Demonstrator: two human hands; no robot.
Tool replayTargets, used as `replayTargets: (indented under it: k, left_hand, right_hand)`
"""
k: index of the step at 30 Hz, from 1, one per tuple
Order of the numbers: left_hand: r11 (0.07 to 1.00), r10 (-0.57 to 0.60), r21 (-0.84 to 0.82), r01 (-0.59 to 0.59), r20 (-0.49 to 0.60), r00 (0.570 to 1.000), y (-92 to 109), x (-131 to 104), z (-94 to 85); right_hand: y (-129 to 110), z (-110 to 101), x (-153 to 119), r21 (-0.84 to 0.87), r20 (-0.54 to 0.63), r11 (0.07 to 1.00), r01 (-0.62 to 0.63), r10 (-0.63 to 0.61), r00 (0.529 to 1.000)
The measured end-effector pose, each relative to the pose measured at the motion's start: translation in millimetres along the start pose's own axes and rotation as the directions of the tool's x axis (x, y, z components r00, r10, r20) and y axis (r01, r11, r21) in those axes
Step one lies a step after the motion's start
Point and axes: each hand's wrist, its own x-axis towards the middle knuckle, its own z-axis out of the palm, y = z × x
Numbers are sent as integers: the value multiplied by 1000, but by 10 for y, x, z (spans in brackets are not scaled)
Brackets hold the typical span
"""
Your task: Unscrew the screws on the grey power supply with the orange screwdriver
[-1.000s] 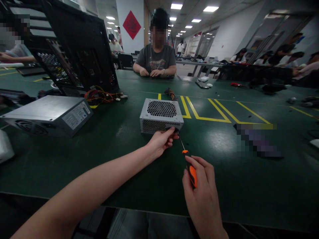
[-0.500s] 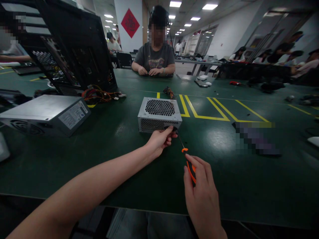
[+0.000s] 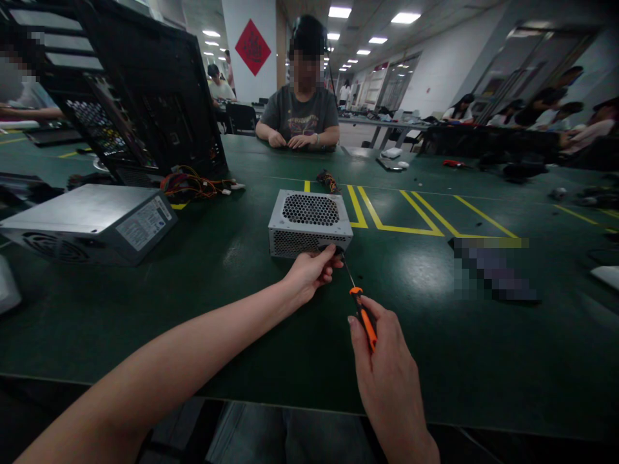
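Note:
A grey power supply unit with a honeycomb vent on top sits on the green table. Against its lower right front face, beside a dark socket, my left hand is closed, thumb over curled fingers; what they pinch is hidden. My right hand holds a black and orange screwdriver, with the handle between thumb and fingers. Its thin shaft points up and left to the power supply's front corner, where the tip lies close to my left fingertips. Whether the tip sits in a screw cannot be made out.
On the left lie a second power supply and coloured cables, beside a black computer case. Across the table sits a person. A blurred dark object lies on the right; yellow tape marks the tabletop.
My right hand has shifted slightly left, and its fingers sit differently on the screwdriver, so more of the handle shows. My left hand and the power supply have stayed in place.

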Motion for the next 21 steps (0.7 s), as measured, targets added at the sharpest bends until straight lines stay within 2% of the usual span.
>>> replayTargets:
  k: [5,13,21]
  left_hand:
    - [1000,17,-2,-17,-8,1000,-8,-14,8]
    - [997,76,27,-75,-49,996,-25,-60,33]
    - [995,88,41,-86,-39,995,-44,-21,32]
  right_hand:
    - [-14,23,-27,-7,14,1000,-15,15,1000]
    - [28,15,-20,30,91,994,-104,101,991]
    - [32,-1,-22,55,54,994,-94,91,994]
